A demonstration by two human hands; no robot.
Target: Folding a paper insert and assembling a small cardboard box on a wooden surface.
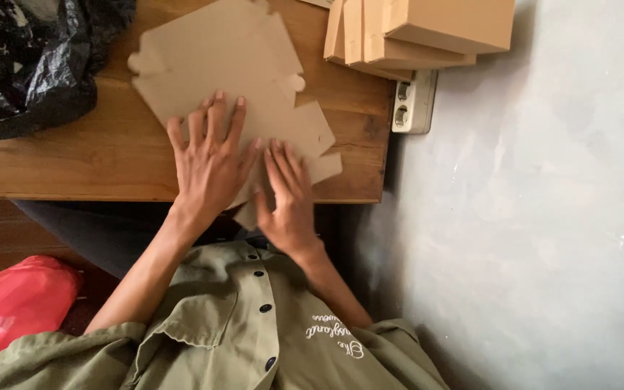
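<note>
Item: flat cardboard box blank (232, 68), brown, unfolded, with cut flaps and rounded tabs. It lay on the wooden table (74, 155), its near corner overhanging the table's front edge towards the person.

Left hand (209, 162): open, fingers spread, palm pressed flat on the near part of the blank; grasping nothing.

Right hand (289, 198): open, fingers straight and close together, laid flat on the blank's near right flap at the table edge; grasping nothing. The two hands lay just beside each other, the index fingers near touching.

Surroundings: stack of folded cardboard boxes (427, 29) at the table's far right corner, well apart from the hands. White power strip (413, 101) against the table's right side, below the stack. Black plastic bag (34, 58) on the table's far left. Red plastic bag (16, 300) on the floor, lower left. Grey wall (536, 217) to the right. Person wore an olive buttoned shirt (240, 339).
</note>
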